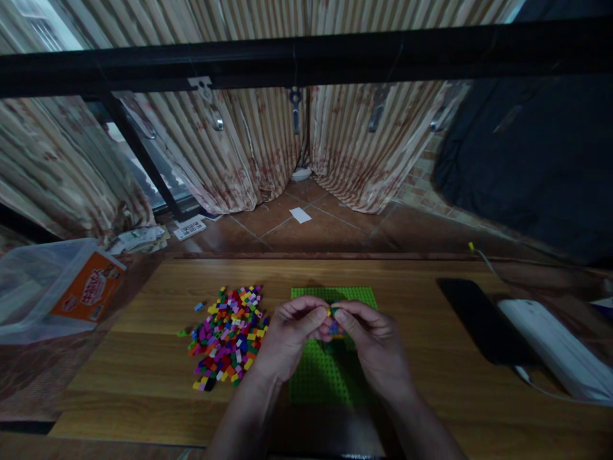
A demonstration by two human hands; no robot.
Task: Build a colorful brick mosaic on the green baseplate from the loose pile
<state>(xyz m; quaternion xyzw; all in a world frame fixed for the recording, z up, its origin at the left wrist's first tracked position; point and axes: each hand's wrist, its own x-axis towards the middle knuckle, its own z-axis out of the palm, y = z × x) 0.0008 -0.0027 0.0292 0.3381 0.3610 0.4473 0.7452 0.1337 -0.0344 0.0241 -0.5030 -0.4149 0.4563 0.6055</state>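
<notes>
Over a green studded baseplate (318,377), my left hand (294,329) and my right hand (376,335) meet fingertip to fingertip. A small yellow toy brick (329,312) is pinched between the left thumb and fingers. Right beside it, the right thumb and forefinger close on a dark green toy brick (334,310), mostly covered by the fingers. Blue and orange bricks (334,329) show just below the fingertips; whether they are joined to the held pieces I cannot tell. To the left of my left hand lies a loose pile of many-coloured toy bricks (230,338).
The wooden table (143,358) carries a black phone (486,319) and a white power strip-like block (555,348) with a cable at right. A clear plastic bin (29,313) with an orange label stands at left. Curtains (258,147) hang behind the tiled floor.
</notes>
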